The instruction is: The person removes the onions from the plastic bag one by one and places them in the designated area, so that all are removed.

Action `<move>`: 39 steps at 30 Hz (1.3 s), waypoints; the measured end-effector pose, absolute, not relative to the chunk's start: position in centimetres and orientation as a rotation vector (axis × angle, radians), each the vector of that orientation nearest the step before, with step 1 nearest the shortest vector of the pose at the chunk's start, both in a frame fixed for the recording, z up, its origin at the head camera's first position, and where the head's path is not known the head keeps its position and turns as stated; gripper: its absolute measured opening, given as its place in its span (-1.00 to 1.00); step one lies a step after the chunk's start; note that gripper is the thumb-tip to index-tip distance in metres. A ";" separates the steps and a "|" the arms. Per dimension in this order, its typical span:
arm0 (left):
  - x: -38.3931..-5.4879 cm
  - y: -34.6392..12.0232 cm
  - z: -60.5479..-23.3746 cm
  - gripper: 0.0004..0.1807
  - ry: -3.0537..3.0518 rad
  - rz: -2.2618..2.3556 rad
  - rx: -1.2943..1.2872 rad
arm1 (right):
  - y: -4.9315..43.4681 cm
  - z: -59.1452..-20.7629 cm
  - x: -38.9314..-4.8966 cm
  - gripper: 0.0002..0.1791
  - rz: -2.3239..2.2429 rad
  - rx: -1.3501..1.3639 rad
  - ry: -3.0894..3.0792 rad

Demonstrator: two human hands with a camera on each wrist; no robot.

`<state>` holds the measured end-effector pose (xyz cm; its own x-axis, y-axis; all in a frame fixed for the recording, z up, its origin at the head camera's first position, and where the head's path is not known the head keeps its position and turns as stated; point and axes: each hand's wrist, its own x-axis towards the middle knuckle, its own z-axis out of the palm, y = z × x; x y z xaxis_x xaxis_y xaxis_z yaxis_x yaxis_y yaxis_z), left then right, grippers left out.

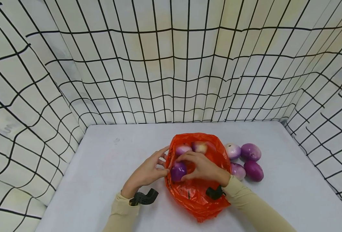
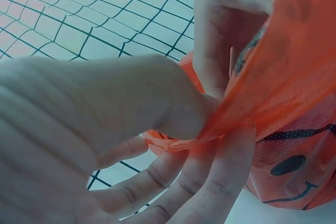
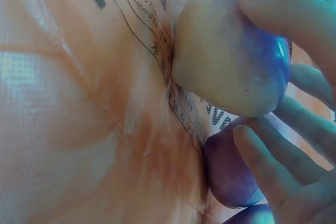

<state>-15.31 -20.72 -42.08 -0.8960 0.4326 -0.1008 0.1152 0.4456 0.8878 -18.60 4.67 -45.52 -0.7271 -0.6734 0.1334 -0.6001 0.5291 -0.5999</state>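
Observation:
An orange-red plastic bag lies on the table with its mouth spread wide. My left hand pinches the bag's left rim between thumb and fingers, as the left wrist view shows up close. Inside the bag, my right hand grips a shiny purple onion near that rim. In the right wrist view this onion has a pale yellowish side, and a second onion touches the fingers below it. Two more onions, one pinkish and one yellowish purple, sit at the back of the bag.
Right of the bag, several onions lie grouped: a pale one, purple ones and a pinkish one against the bag. Black netting over white walls encloses the white table at the back and sides.

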 end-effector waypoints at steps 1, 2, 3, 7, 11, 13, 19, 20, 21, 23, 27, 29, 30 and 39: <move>-15.3 -20.7 -42.1 -0.09 2.388 1.432 0.468 | 4.6 -45.5 -18.6 -0.38 -0.962 -1.114 2.647; -15.3 -20.7 -42.1 -0.09 2.388 1.434 0.468 | 4.6 -45.5 -18.6 -0.38 -0.955 -1.117 2.649; -15.3 -20.7 -42.1 -0.09 2.386 1.436 0.469 | 4.6 -45.5 -18.6 -0.38 -0.947 -1.119 2.652; -15.3 -20.8 -42.1 -0.09 2.382 1.442 0.479 | 4.5 -45.5 -18.6 -0.38 -0.929 -1.106 2.663; -15.3 -20.8 -42.1 -0.09 2.380 1.443 0.487 | 4.4 -45.4 -18.5 -0.37 -0.929 -1.100 2.654; -15.3 -20.8 -42.1 -0.09 2.381 1.442 0.486 | 4.4 -45.4 -18.5 -0.37 -0.933 -1.101 2.644; -15.3 -20.8 -42.1 -0.09 2.386 1.439 0.484 | 4.2 -45.3 -18.5 -0.38 -0.920 -1.105 2.635; -15.3 -20.8 -42.1 -0.09 2.387 1.438 0.482 | 4.2 -45.3 -18.5 -0.38 -0.916 -1.104 2.636; -15.3 -20.8 -42.1 -0.09 2.388 1.437 0.482 | 4.2 -45.3 -18.5 -0.39 -0.912 -1.102 2.637; -15.3 -20.8 -42.1 -0.09 2.392 1.435 0.477 | 4.1 -45.2 -18.4 -0.39 -0.908 -1.095 2.638; -15.3 -20.8 -42.1 -0.09 2.389 1.438 0.490 | 4.3 -45.2 -18.3 -0.40 -0.905 -1.089 2.642; -15.3 -20.7 -42.1 -0.10 2.390 1.437 0.493 | 4.4 -45.2 -18.2 -0.39 -0.901 -1.088 2.650; -15.3 -20.7 -42.1 -0.10 2.391 1.436 0.493 | 4.4 -45.2 -18.2 -0.40 -0.902 -1.084 2.654; -15.3 -20.7 -42.1 -0.09 2.398 1.432 0.481 | 4.9 -45.2 -18.2 -0.41 -0.935 -1.110 2.675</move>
<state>-15.28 -20.67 -42.05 -0.8971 0.4330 -0.0883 0.1276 0.4451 0.8864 -18.24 4.91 -45.22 -0.7298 -0.6697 0.1371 -0.6092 0.5461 -0.5750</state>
